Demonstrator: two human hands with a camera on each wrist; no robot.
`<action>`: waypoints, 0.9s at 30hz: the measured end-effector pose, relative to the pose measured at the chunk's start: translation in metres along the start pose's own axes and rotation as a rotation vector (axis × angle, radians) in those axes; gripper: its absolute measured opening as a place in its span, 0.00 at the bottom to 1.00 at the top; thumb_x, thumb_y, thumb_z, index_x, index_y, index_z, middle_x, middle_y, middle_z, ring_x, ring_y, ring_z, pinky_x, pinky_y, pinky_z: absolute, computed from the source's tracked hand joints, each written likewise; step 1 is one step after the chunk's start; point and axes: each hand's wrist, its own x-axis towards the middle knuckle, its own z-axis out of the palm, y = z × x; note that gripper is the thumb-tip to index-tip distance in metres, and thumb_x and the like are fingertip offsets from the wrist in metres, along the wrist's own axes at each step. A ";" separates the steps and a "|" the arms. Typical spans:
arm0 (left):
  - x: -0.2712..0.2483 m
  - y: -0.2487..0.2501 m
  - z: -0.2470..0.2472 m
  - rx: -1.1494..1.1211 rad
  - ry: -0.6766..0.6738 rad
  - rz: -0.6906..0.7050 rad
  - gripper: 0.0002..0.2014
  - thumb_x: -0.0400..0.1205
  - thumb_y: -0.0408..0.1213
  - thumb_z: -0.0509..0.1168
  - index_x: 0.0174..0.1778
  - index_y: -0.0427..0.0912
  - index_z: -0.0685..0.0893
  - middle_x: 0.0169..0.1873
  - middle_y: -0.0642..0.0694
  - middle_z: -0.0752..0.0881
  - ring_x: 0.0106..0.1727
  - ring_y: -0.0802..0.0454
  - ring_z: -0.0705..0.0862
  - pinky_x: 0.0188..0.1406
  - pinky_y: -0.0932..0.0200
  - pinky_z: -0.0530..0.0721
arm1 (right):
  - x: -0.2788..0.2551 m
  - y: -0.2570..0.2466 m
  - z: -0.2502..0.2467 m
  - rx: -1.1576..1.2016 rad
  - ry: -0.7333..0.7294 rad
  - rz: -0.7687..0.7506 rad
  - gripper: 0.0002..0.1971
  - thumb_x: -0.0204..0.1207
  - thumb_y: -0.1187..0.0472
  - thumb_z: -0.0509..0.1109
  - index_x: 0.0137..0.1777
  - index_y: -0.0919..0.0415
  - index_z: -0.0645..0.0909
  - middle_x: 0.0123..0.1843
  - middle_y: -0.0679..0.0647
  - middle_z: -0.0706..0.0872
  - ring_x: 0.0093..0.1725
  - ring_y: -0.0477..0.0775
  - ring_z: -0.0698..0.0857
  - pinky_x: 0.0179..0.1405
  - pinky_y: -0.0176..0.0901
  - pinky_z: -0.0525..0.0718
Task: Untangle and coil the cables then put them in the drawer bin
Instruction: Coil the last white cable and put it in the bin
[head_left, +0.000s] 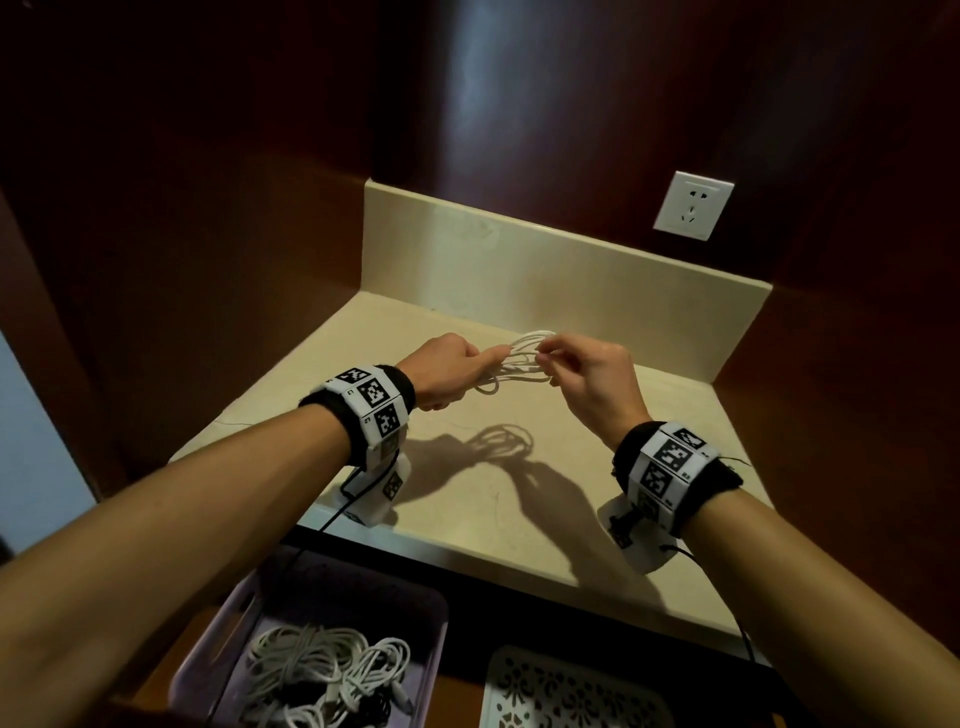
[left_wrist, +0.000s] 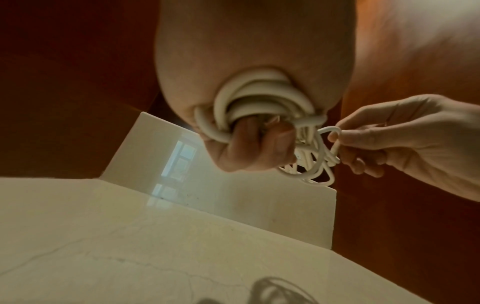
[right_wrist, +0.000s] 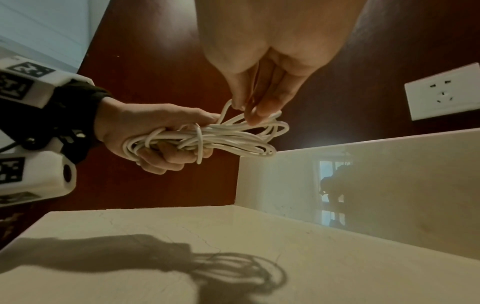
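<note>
A white cable (head_left: 522, 358), wound into a bundle of loops, hangs in the air above the cream countertop (head_left: 467, 499). My left hand (head_left: 447, 371) grips one end of the bundle (right_wrist: 197, 139) in its fist; the loops pass through its curled fingers (left_wrist: 249, 144). My right hand (head_left: 582, 371) pinches a strand of the cable (left_wrist: 335, 135) at the other end between thumb and fingertips (right_wrist: 249, 111). Below the counter, a lilac drawer bin (head_left: 415, 603) holds several coiled white cables (head_left: 322, 670).
A white wall socket (head_left: 693, 205) sits on the dark red wooden wall at the right. A cream backsplash (head_left: 545, 265) borders the counter's far edge. A white patterned tray (head_left: 566, 691) lies in the drawer right of the bin.
</note>
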 end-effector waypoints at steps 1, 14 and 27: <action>0.000 -0.001 -0.001 -0.008 0.000 0.002 0.33 0.83 0.63 0.56 0.46 0.30 0.86 0.21 0.46 0.69 0.17 0.51 0.64 0.18 0.64 0.64 | 0.000 0.002 0.002 0.034 -0.017 0.034 0.04 0.74 0.65 0.75 0.47 0.63 0.88 0.34 0.50 0.86 0.33 0.54 0.84 0.39 0.49 0.84; -0.004 0.002 -0.004 0.046 -0.010 0.068 0.30 0.83 0.60 0.59 0.46 0.32 0.87 0.20 0.45 0.71 0.17 0.51 0.66 0.17 0.65 0.65 | -0.004 0.007 0.008 -0.135 -0.061 -0.117 0.03 0.72 0.66 0.75 0.45 0.61 0.86 0.36 0.54 0.87 0.34 0.55 0.81 0.38 0.43 0.78; -0.002 -0.002 0.001 0.166 0.021 0.103 0.29 0.82 0.63 0.58 0.42 0.37 0.87 0.23 0.44 0.77 0.20 0.50 0.72 0.21 0.61 0.71 | -0.008 0.013 0.011 -0.064 -0.006 -0.102 0.06 0.70 0.68 0.75 0.46 0.63 0.89 0.41 0.58 0.91 0.38 0.62 0.86 0.42 0.54 0.85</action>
